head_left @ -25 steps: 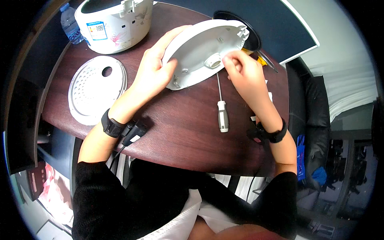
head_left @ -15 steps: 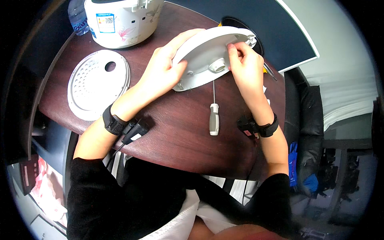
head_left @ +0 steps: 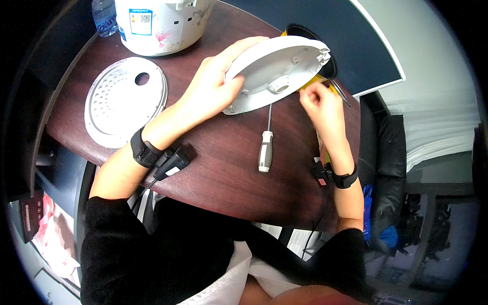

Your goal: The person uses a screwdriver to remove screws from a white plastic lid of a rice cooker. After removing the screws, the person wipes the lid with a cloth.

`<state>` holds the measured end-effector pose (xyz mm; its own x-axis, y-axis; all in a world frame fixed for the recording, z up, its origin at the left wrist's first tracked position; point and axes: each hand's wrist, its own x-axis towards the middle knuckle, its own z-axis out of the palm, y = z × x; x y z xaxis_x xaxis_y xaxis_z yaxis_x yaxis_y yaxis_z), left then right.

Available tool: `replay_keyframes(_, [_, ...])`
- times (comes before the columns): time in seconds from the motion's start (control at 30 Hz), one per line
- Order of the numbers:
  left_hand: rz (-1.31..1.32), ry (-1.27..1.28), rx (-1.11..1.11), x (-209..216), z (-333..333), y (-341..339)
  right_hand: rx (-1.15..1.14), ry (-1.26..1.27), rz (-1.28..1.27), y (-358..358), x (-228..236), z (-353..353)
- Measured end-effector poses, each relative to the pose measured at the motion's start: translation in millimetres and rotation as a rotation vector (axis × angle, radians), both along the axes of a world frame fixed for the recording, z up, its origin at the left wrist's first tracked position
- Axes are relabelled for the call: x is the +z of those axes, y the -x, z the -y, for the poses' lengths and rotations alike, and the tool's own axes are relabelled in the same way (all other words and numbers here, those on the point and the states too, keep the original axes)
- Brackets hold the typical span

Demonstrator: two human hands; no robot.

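Observation:
My left hand grips a white plastic rice cooker lid by its left rim, thumb on the hollow inner side. The lid is tilted up off the table, showing a round collar and small fittings inside. My right hand is just right of the lid, apart from it, with fingers curled into a pinch. Whatever it may hold is too small or blurred to make out. Below the lid, a screwdriver with a grey and white handle lies on the table, its shaft tip hidden by the lid.
A round white perforated plate with one larger hole lies at left. Behind it stand a white rice cooker body and a clear bottle. A black round container and something yellow are behind the lid. A dark panel rises behind.
My right hand has left the inside of the lid and moved right and down, fingers still curled. The lid stays in my left hand, barely shifted.

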<state>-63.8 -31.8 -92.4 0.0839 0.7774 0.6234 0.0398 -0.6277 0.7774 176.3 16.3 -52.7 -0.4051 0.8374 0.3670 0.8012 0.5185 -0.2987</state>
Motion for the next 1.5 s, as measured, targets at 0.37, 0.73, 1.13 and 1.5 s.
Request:
replay_keyframes(0.37, [0.010, 0.020, 0.005, -1, 1, -2, -0.085, 0.307, 0.239, -54, -54, 7])
replay_keyframes(0.73, [0.001, -0.072, 0.123, -1, 0, -6, -0.183, 0.270, 0.113, -81, -80, -18])
replay_keyframes(1.13, [-0.015, -0.056, 0.124, 1, 0, -9, -0.217, 0.240, 0.081, -86, -76, -31])
replay_keyframes(1.5, [-0.005, -0.058, 0.110, -1, 1, -7, -0.054, 0.531, 0.252, -29, -51, 69])
